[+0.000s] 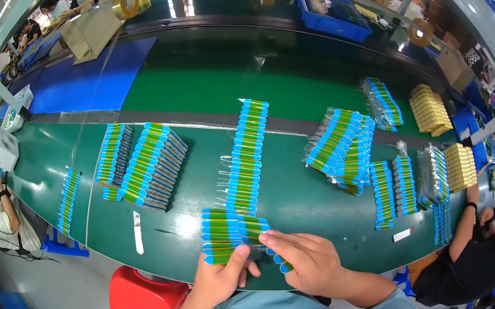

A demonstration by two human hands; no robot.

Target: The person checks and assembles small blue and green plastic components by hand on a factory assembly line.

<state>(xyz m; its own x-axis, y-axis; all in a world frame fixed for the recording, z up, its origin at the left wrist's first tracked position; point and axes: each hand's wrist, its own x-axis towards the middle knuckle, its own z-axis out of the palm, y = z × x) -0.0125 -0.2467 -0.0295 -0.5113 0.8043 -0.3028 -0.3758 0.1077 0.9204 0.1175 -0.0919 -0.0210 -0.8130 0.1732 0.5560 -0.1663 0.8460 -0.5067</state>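
At the near edge of the table, my left hand (219, 278) grips a fan of blue-and-green round-ended strips (220, 233) from below, thumb on top. My right hand (306, 262) is closed at the right side of that bundle, its fingertips on strips with more of the same colours showing beneath. Part of what lies under the fingers is hidden. Just beyond stretches a long row of matching strips (247, 154), with thin pale wire-like ends sticking out at its left side.
Thick stacks of strips (147, 161) stand to the left, plastic-wrapped ones (338, 142) to the right. A white-handled tool (138, 232) lies at front left. A red stool (142, 303) is below the edge. A person in black (479, 255) sits at right.
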